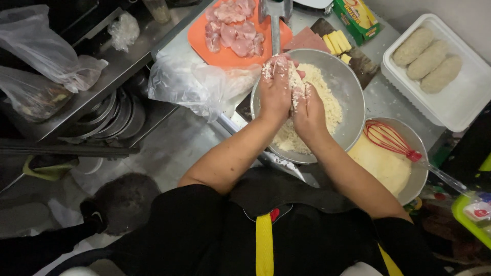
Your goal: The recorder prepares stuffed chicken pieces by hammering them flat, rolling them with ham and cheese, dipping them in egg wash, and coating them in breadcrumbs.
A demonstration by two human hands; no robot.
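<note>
I see my left hand (275,92) and right hand (308,110) cupped together over the crumb bowl (353,87) on the tabletop (381,94), closed around a crumb-coated piece (292,82), with the whisk (391,139) in the batter bowl (417,176) just beside it.

Single head-worn view, looking steeply down, close over the metal bowl (353,97) and counter edge

Left hand (276,92) and right hand (307,110) pressed together, fingers (279,66) crumb-coated.
</note>
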